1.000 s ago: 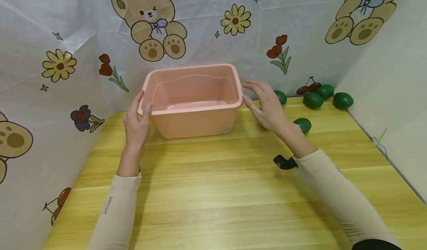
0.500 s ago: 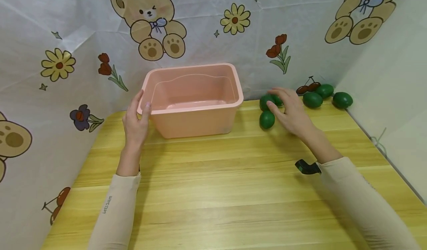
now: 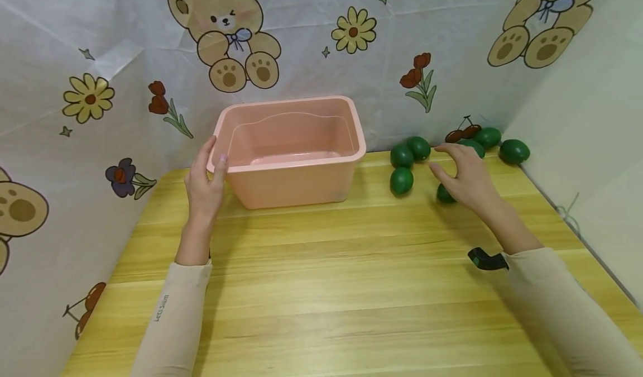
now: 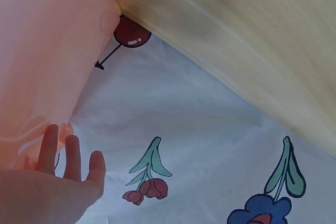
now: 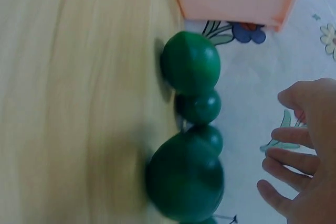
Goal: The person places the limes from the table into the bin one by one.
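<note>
A pink plastic tub [image 3: 291, 184] stands at the back of the wooden table, its inside bare. My left hand [image 3: 203, 192] holds the tub's front left corner, thumb over the rim and fingers along the outer side. In the left wrist view, those fingers [image 4: 72, 156] lie beside the pink wall. To the right, my right hand [image 3: 469, 179] hovers with spread, slightly bent fingers above a glossy green lime-like fruit [image 3: 445, 194], partly covering it. Nothing is in its grasp. Three more such fruits [image 3: 401, 181] sit between the tub and this hand.
More green fruits [image 3: 514, 152] sit at the back right corner, one partly behind my right hand. A patterned cloth [image 3: 301, 47] hangs behind the tub. A white wall [image 3: 593, 159] borders the table [image 3: 311, 287] on the right.
My right hand has moved right, from beside the tub's right rim, past the near group of green fruits, to above another fruit. My left hand and the tub have stayed put.
</note>
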`<state>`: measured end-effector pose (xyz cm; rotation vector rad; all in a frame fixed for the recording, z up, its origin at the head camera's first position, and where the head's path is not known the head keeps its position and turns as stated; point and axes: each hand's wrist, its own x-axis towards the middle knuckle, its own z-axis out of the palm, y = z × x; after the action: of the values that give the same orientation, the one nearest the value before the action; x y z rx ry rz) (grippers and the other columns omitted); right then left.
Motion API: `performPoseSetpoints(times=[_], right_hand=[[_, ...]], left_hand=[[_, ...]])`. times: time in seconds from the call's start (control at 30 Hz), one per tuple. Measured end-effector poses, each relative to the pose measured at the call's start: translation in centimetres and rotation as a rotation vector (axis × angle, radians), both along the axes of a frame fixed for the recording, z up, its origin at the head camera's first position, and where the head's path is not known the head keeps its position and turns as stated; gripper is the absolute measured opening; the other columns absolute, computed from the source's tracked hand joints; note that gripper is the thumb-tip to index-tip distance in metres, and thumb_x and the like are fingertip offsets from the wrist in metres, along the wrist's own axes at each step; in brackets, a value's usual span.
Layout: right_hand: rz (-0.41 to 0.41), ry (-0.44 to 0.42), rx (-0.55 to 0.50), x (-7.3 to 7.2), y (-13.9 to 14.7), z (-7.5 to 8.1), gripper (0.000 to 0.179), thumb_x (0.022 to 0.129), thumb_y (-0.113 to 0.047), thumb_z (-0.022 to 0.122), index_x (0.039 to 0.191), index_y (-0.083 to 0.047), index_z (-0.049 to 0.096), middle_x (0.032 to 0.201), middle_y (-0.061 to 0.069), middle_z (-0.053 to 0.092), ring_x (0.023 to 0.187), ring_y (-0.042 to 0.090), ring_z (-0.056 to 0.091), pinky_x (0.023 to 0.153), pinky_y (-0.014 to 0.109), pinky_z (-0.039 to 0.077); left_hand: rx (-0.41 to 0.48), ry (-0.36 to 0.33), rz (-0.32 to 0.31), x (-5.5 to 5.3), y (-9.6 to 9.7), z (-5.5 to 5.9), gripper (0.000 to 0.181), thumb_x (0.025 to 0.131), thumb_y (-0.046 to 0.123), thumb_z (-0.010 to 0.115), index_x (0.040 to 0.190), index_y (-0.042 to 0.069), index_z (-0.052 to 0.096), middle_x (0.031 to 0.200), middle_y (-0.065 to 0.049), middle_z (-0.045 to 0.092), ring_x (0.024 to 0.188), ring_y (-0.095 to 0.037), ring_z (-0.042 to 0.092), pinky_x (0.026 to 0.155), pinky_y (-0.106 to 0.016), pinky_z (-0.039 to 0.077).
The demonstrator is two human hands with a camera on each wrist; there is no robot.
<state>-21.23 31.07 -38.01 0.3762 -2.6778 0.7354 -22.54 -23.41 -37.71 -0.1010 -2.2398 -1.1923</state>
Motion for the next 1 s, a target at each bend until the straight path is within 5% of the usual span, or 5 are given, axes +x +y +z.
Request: performPoseSetpoints(times=[0.43, 1.0], right_hand=[[-0.046, -0.175, 0.112, 1.1, 2.8, -2.1, 0.067, 0.097, -0.035, 0.073, 0.14, 0.012, 0.055, 0.145, 0.04, 0.051, 0.135, 0.059, 0.045, 0.112, 0.073, 0.032], [-0.018, -0.265, 0.16, 1.2, 3.3, -2.9, 0.08, 0.087, -0.038, 0.085, 0.139, 0.013, 0.053, 0.132, 0.04, 0.058, 0.116, 0.057, 0.057, 0.095, 0.07, 0.047]], left_hand=[[0.004, 0.002, 0.006, 0.0, 0.0, 0.0, 0.056, 0.103, 0.046, 0.057, 0.155, 0.023, 0.054, 0.158, -0.002, 0.055, 0.145, -0.029, 0.053, 0.12, -0.055, 0.041], [-0.001, 0.002, 0.012, 0.1, 0.1, -0.1, 0.056, 0.104, 0.044, 0.057, 0.156, 0.023, 0.053, 0.159, 0.0, 0.055, 0.144, -0.027, 0.053, 0.119, -0.054, 0.042]])
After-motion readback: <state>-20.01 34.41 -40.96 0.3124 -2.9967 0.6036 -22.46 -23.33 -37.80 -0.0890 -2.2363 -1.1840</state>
